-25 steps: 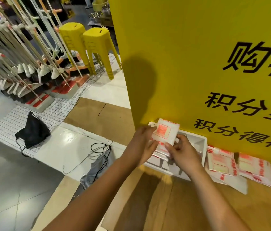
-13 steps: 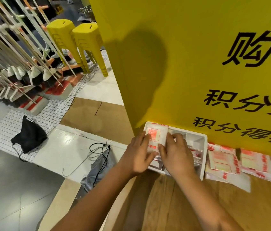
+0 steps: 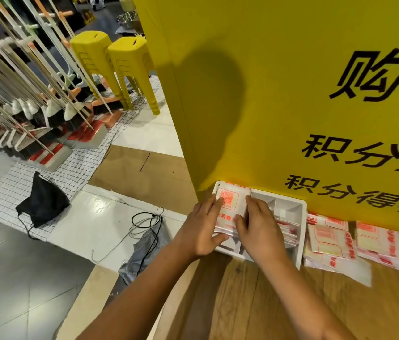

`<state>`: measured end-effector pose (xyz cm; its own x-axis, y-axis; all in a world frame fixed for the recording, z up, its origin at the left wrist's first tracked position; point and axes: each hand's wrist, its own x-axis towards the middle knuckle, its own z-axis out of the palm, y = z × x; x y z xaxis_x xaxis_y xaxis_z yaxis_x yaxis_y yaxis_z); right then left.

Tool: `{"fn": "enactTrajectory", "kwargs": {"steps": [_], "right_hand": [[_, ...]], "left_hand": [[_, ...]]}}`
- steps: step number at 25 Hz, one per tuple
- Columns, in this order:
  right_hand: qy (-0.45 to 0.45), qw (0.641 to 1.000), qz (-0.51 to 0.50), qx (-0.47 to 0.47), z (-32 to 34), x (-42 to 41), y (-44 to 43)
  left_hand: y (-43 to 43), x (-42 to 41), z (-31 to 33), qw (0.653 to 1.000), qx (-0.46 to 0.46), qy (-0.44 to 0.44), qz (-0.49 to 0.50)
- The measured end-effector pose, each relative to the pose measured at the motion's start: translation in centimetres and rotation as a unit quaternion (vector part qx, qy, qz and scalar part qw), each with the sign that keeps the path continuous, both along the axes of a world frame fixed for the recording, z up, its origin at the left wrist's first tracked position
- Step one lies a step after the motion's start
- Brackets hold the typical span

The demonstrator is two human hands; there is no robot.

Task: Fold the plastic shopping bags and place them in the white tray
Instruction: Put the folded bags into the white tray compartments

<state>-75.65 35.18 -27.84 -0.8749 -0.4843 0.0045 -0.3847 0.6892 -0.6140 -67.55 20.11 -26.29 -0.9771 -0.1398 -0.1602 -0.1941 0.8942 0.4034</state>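
Observation:
A white divided tray (image 3: 302, 231) stands on the wooden counter against the yellow sign. A folded white bag with red print (image 3: 230, 204) lies in its left compartment on top of other folded bags. My left hand (image 3: 202, 229) presses the bag's left edge with straight fingers, thumb at the tray's front rim. My right hand (image 3: 259, 227) presses flat on the bag's right side. More folded bags (image 3: 289, 229) sit in the middle compartment, partly hidden by my right hand. Unfolded flat bags (image 3: 331, 238) lie to the right of the tray.
The yellow sign board (image 3: 279, 94) rises directly behind the tray. The wooden counter (image 3: 255, 303) ends just left of the tray. Below on the floor are a black pouch (image 3: 44, 202), a grey bag with cords (image 3: 144, 244), yellow stools (image 3: 120, 67) and a rack of brooms (image 3: 34, 106).
Both hands carried the folded bag down from above the tray into the left compartment and now press it flat.

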Motion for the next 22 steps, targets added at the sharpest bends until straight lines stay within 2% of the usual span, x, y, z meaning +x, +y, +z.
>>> {"fn": "enactTrajectory", "kwargs": {"steps": [9, 19, 22], "right_hand": [[-0.002, 0.999, -0.005, -0.032, -0.1, 0.5, 1.0], [0.008, 0.999, 0.001, -0.045, 0.4, 0.8, 1.7], [0.038, 0.999, 0.034, 0.011, 0.3, 0.7, 1.7]], "left_hand": [[0.3, 0.6, 0.1, 1.000, 0.025, -0.007, 0.011], [0.9, 0.9, 0.5, 1.000, -0.013, 0.019, 0.016], [1.2, 0.6, 0.4, 0.998, -0.054, 0.021, -0.006]]}}
